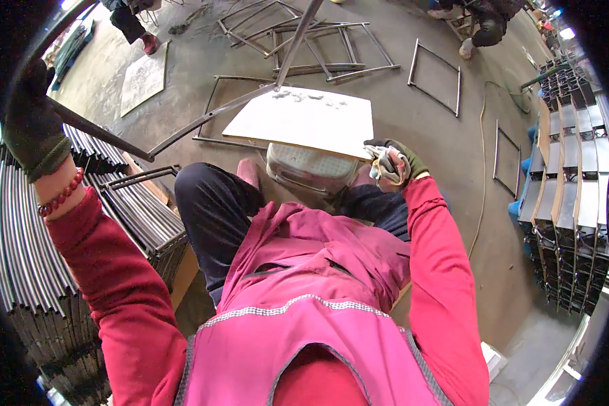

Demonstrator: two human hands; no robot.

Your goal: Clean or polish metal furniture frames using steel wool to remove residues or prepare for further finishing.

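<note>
My left hand [35,125], in a dark glove, is raised at the far left and closed on one side of a dark metal frame [195,127]. The frame slants up in front of me, and its lower corner hangs near the stacked frames. A crumpled pale rag [388,166] is bunched in my right hand [416,163], which wears an olive glove. That hand is by the right corner of a white board [311,118]. The board lies on a pale stool [311,164] between my knees, with grey smudges or lint along its far edge.
Stacks of metal frames [30,230] stand close on my left. Several loose frames [331,54] lie on the floor ahead. Stacked metal parts [568,162] stand on the right, near a floor cable [484,183]. Two other people [490,27] are at the far edge.
</note>
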